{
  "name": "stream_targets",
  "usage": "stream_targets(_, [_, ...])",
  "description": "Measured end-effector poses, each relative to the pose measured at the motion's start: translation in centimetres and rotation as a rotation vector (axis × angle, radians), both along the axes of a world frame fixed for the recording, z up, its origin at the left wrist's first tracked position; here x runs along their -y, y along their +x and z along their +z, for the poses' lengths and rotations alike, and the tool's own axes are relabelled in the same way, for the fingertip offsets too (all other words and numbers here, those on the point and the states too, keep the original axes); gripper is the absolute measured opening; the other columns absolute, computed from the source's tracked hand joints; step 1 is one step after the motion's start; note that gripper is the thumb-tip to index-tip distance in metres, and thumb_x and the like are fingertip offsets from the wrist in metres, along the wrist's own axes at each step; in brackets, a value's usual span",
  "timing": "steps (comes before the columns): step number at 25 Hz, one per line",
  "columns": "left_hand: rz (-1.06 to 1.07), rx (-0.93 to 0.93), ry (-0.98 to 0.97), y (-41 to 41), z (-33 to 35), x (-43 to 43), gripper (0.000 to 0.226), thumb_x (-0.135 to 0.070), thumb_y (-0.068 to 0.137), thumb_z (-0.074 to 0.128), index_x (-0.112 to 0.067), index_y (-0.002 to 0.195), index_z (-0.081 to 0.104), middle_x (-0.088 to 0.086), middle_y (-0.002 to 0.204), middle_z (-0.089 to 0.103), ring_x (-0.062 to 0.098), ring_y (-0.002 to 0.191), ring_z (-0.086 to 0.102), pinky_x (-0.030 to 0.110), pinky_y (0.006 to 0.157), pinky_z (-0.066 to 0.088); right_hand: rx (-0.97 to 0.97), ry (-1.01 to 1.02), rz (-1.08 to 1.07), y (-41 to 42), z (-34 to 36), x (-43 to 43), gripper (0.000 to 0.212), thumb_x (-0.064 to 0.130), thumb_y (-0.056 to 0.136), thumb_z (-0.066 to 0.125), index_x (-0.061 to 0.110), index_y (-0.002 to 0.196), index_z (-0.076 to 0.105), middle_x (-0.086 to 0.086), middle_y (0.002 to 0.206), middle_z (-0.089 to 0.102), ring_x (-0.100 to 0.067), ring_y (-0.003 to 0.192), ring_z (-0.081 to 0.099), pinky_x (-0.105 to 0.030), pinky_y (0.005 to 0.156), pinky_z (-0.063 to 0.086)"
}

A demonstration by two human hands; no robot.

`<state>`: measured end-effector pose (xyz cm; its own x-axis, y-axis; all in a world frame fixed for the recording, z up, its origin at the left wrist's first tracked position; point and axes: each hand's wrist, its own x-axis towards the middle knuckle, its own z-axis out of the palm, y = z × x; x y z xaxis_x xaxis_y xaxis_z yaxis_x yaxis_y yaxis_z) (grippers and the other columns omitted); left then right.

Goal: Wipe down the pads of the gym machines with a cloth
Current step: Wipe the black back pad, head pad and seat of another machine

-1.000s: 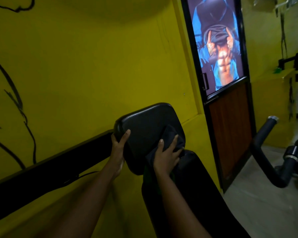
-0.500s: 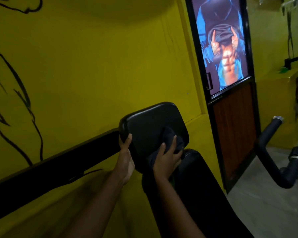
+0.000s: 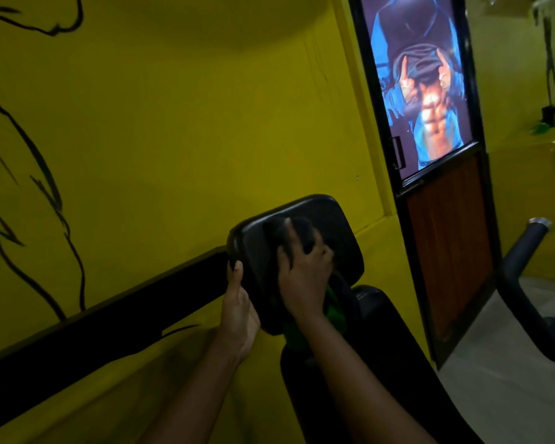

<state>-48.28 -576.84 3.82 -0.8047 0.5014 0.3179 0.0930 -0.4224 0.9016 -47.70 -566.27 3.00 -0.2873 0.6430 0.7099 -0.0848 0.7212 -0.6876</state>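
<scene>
Centrally, head view: black head pad (image 3: 330,225) of a gym machine, tilted, set above the longer black back pad (image 3: 382,363). Left hand (image 3: 239,310) gripping the head pad's left edge, thumb up along the rim, fingers hidden behind. Right hand (image 3: 305,277) pressed against the pad's face, fingers curled over a dark cloth (image 3: 302,230) bunched between palm and pad; cloth's lower part trailing down beside the wrist, with a green patch (image 3: 334,310) showing just below the hand, origin unclear. Behind: yellow wall (image 3: 173,123) with black line drawing and a black band (image 3: 109,322) running up to the pad. Right of the pad: door (image 3: 436,187) with a poster on its upper panel and wood below. Far right: curved black machine handle (image 3: 523,283) over a pale floor (image 3: 494,379).
</scene>
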Motion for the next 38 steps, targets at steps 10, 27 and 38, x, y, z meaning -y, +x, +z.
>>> stream_targets(10, [0.095,0.084,0.0,0.4,0.4,2.0,0.047,-0.055,0.092,0.031,-0.033,0.128,0.052,-0.004,0.123,0.062,0.019,0.116,0.057,0.041,0.092,0.045,0.095,0.515,0.093,0.1,3.1,1.9,0.045,0.047,0.088,0.033,0.04,0.132,0.044,-0.01,0.145,0.035,-0.032,0.124,0.025,-0.053,0.091,0.038])
stream_targets(27, [0.141,0.016,-0.023,0.7,-0.4,-1.2,0.049,-0.051,0.092,0.037,-0.022,0.129,0.049,-0.002,0.118,0.062,0.015,0.107,0.06,0.031,0.08,0.05,-0.039,0.28,0.281,-0.1,0.4,-1.4,0.044,0.049,0.09,0.03,0.048,0.133,0.038,0.0,0.147,0.032,-0.018,0.132,0.019,-0.041,0.1,0.022])
stream_targets(38, [0.182,0.049,-0.033,-0.6,-0.8,-1.2,0.068,-0.037,0.09,0.056,-0.025,0.148,0.023,0.006,0.138,0.049,0.023,0.117,0.053,0.031,0.077,0.049,0.113,-0.458,0.021,0.9,-3.4,-3.7,0.045,0.037,0.097,0.043,0.037,0.141,0.033,-0.01,0.152,0.021,-0.038,0.132,0.023,-0.048,0.103,0.027])
